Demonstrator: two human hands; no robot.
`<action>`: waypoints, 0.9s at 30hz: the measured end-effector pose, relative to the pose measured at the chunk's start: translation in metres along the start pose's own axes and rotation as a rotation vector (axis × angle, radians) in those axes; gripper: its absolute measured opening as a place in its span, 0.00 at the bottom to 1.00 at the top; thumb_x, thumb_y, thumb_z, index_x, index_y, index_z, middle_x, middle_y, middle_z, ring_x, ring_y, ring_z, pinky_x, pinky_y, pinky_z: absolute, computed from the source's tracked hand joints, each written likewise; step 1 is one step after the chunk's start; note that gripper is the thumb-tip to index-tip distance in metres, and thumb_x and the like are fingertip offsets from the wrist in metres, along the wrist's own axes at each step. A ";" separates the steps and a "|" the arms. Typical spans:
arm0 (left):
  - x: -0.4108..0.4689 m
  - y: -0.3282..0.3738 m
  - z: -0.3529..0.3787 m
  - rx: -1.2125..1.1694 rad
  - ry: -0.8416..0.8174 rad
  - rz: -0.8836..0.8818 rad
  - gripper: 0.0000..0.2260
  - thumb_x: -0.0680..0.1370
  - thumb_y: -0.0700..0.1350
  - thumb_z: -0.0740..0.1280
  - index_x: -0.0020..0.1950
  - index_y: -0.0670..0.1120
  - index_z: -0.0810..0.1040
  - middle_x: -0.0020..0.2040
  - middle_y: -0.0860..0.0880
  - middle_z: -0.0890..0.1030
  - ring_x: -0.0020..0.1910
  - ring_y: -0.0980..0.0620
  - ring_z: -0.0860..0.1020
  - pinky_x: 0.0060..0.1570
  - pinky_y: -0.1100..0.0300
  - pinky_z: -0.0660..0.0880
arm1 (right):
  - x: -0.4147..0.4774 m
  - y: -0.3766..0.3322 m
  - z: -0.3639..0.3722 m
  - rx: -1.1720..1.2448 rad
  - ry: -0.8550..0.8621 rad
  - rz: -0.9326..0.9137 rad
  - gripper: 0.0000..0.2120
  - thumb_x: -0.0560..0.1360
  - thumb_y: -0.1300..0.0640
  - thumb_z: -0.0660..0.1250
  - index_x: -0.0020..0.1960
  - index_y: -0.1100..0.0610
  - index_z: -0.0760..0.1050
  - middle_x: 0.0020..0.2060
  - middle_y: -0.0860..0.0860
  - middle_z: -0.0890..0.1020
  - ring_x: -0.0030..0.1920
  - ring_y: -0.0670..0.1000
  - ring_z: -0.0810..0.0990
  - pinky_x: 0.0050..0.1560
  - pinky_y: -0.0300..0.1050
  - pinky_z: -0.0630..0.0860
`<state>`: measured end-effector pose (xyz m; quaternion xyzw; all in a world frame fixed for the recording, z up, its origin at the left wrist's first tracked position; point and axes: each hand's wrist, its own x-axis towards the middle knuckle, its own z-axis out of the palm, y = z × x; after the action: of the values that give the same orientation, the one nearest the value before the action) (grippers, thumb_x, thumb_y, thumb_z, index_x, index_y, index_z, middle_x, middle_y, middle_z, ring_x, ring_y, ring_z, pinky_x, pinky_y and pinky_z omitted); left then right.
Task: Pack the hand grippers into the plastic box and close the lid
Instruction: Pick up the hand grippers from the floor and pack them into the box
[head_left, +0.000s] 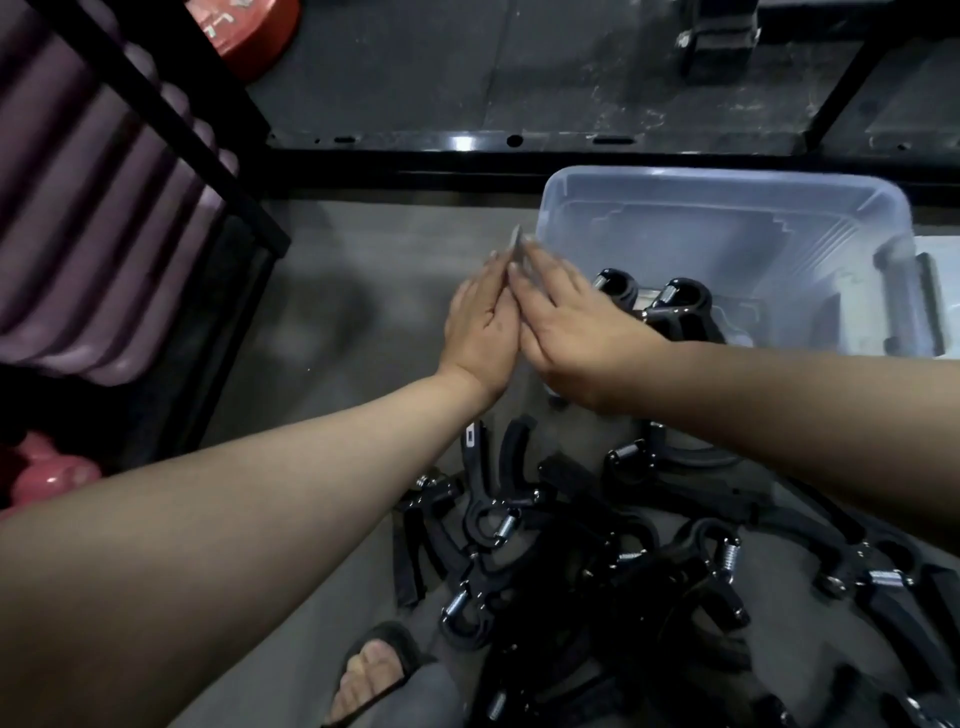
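1. Fingers (498, 275): I see both sets stretched out nearly straight and pressed together, pinching a small thin pale object (518, 244) between the tips; it is too blurred for me to identify.
2. Foot in a dark sandal (374, 670): nearest item, at the bottom edge of my view.
3. Pile of hand grippers (597, 561): black handles with metal springs, heaped loosely on the grey floor (337, 312) beneath both forearms, outside the box.
4. Left hand (480, 332): palm turned inward, touching the right hand, above the floor just beside the box's near left corner.
5. Right hand (576, 332): back facing up, hovering over the box's near left corner.
6. Plastic box (883, 208): translucent, open, standing on the floor beyond the pile. I count two hand grippers in the box (675, 306), lying near its front wall.
7. Black metal rack frame (467, 156): farthest, running across behind the box.
8. Pink dumbbell (47, 478): at the left edge.
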<state>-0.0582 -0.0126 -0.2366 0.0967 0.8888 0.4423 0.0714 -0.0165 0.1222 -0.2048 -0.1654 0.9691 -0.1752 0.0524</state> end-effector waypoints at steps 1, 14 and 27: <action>-0.002 -0.010 -0.001 0.006 0.017 -0.048 0.25 0.80 0.56 0.51 0.73 0.47 0.70 0.70 0.46 0.74 0.71 0.48 0.70 0.72 0.47 0.64 | 0.002 -0.004 0.003 -0.053 0.001 -0.035 0.34 0.79 0.47 0.39 0.77 0.67 0.51 0.77 0.67 0.49 0.78 0.62 0.47 0.76 0.57 0.52; -0.066 -0.064 -0.022 0.597 -0.579 -0.337 0.21 0.75 0.46 0.66 0.68 0.49 0.72 0.65 0.42 0.72 0.61 0.42 0.76 0.61 0.56 0.73 | 0.001 -0.015 0.003 -0.031 -0.049 -0.007 0.30 0.82 0.48 0.50 0.78 0.63 0.50 0.79 0.56 0.49 0.79 0.53 0.43 0.78 0.52 0.46; -0.077 -0.101 -0.054 0.802 -0.683 -0.267 0.26 0.72 0.52 0.72 0.67 0.46 0.70 0.64 0.43 0.75 0.61 0.41 0.76 0.60 0.53 0.74 | 0.002 -0.015 0.004 -0.040 -0.037 0.034 0.31 0.82 0.47 0.48 0.79 0.62 0.48 0.79 0.54 0.46 0.78 0.51 0.40 0.77 0.54 0.49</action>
<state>-0.0056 -0.1322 -0.2824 0.1408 0.9185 -0.0011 0.3694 -0.0130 0.1068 -0.2030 -0.1531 0.9739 -0.1519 0.0702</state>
